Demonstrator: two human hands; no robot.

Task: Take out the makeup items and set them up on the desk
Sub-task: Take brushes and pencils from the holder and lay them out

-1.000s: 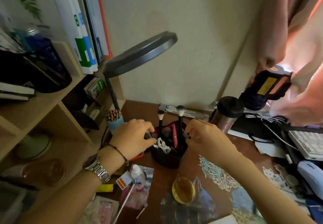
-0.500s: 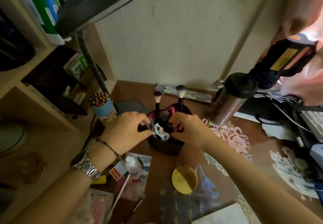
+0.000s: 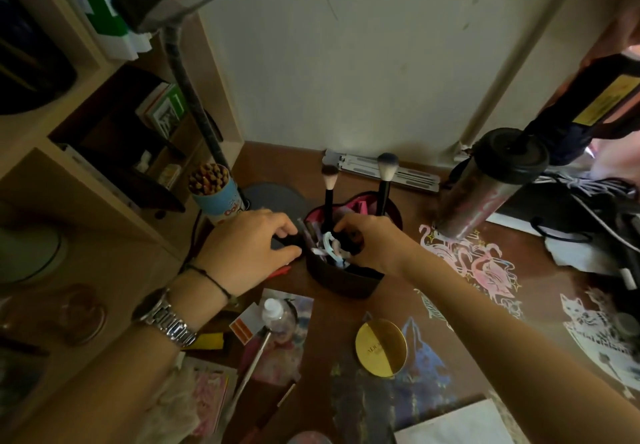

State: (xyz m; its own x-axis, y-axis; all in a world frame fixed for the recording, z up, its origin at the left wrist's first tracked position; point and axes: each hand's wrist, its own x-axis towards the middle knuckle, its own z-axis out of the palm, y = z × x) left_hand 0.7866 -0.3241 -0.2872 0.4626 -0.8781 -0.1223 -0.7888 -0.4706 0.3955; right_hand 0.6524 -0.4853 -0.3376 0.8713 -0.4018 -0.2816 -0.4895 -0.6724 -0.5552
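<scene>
Black makeup pouch [image 3: 346, 279], pink-lined, stands open, two brushes [image 3: 328, 194] upright.

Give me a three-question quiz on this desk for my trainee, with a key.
1. True or false: both makeup brushes stand upright in the pouch.
2. Which hand reaches into the pouch among the items? A) left hand B) right hand
3. Fill in: the round gold compact lies on the desk, nearer the camera than the ____.

Key:
1. True; the taller one stands to the right.
2. B; the left hand rests at the pouch's left rim.
3. pouch
</scene>
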